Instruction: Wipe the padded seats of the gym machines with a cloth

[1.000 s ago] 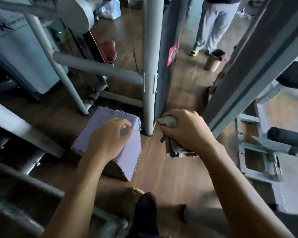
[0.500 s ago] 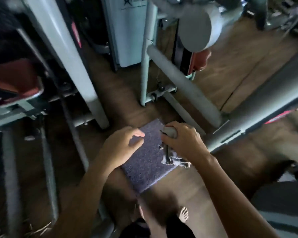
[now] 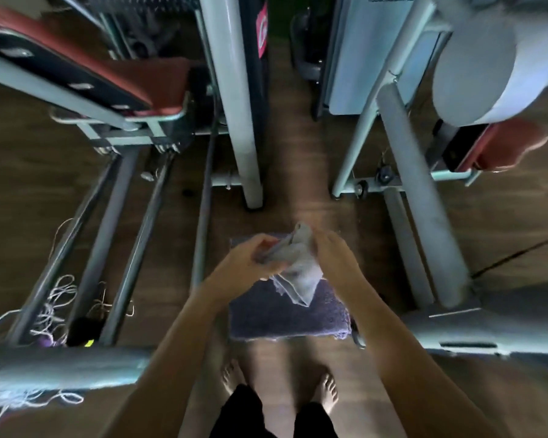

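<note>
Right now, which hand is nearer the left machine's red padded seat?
Left. The left hand grips the pale grey cloth down-right of the red padded seat; the right hand grips the cloth's other side, farther off.

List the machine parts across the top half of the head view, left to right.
Red padded seat → grey upright post → pale panel → round grey disc.
</note>
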`<state>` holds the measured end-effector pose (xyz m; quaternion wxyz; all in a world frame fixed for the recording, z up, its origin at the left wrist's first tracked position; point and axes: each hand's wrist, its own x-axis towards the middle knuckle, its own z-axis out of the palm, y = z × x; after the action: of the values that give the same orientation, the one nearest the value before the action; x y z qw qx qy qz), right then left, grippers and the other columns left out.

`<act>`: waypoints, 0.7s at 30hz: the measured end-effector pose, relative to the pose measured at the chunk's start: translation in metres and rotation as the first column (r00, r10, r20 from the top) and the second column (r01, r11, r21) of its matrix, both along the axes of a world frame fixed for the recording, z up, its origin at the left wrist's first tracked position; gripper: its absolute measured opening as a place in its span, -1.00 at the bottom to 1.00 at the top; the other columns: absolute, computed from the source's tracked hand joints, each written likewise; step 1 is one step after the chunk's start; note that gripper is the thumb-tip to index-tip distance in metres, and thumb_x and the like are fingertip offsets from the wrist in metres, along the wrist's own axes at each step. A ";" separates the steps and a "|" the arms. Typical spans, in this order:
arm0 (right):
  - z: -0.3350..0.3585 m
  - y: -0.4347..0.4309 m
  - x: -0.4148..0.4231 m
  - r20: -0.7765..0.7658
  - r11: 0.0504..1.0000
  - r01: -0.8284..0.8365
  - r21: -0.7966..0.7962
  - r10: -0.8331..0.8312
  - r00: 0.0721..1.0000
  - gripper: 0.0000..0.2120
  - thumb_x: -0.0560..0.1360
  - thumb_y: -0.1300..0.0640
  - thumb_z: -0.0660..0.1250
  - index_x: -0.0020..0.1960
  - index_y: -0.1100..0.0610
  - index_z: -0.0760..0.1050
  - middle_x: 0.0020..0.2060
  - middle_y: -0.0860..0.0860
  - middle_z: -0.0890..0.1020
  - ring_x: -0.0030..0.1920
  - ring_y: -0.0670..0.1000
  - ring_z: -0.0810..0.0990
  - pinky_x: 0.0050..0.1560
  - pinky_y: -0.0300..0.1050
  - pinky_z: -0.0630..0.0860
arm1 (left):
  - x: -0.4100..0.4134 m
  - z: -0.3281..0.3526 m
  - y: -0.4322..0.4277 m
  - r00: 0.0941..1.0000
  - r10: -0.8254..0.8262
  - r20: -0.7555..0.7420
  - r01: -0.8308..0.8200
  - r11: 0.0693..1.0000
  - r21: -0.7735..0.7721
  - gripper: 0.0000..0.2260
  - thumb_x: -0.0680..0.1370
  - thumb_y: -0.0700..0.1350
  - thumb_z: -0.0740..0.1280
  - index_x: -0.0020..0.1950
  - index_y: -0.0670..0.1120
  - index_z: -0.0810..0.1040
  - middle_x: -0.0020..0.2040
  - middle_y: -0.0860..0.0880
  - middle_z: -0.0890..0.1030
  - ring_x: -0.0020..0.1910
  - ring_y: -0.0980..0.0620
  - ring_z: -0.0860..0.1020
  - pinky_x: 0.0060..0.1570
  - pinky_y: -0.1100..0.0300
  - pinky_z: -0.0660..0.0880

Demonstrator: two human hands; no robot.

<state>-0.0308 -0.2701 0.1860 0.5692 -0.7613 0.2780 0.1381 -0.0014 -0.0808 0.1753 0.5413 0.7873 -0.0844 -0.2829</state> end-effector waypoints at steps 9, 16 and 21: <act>-0.068 -0.026 -0.012 -0.242 0.979 -0.182 0.089 0.198 0.950 -0.68 0.52 -0.10 0.45 -0.07 0.12 0.44 -0.12 0.00 0.50 -0.11 -0.02 0.52 -0.12 -0.08 0.60 | 0.002 -0.075 -0.012 0.952 0.218 -0.215 -0.205 0.975 0.081 -0.76 0.57 -0.33 0.39 0.24 -0.19 0.59 -0.03 -0.08 0.62 -0.24 0.13 0.57 -0.30 0.36 0.51; -0.144 -0.007 -0.016 -0.440 0.951 -0.303 -0.060 0.247 0.863 -0.49 0.60 -0.04 0.35 0.37 0.31 0.41 0.20 0.27 0.59 0.14 0.22 0.62 0.11 0.07 0.63 | -0.002 -0.151 -0.010 0.933 0.111 -0.343 -0.011 0.959 0.282 -0.63 0.53 -0.19 0.49 0.32 -0.18 0.55 0.17 -0.13 0.62 0.11 -0.06 0.59 0.04 0.19 0.49; -0.177 -0.006 -0.028 -0.418 0.897 -0.419 -0.142 0.329 0.847 -0.82 0.60 0.05 0.33 0.08 0.16 0.47 -0.04 0.15 0.59 -0.06 0.11 0.58 -0.05 -0.01 0.54 | -0.013 -0.184 -0.003 0.946 0.075 -0.314 0.034 0.945 0.326 -0.58 0.54 -0.26 0.42 0.40 -0.12 0.53 0.31 -0.13 0.57 0.24 -0.07 0.54 0.12 0.20 0.43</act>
<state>-0.0587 -0.2764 0.0089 0.3744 -0.8192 0.2430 0.3601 -0.0145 -0.0834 -0.0089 0.4125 0.8101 0.0616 -0.4120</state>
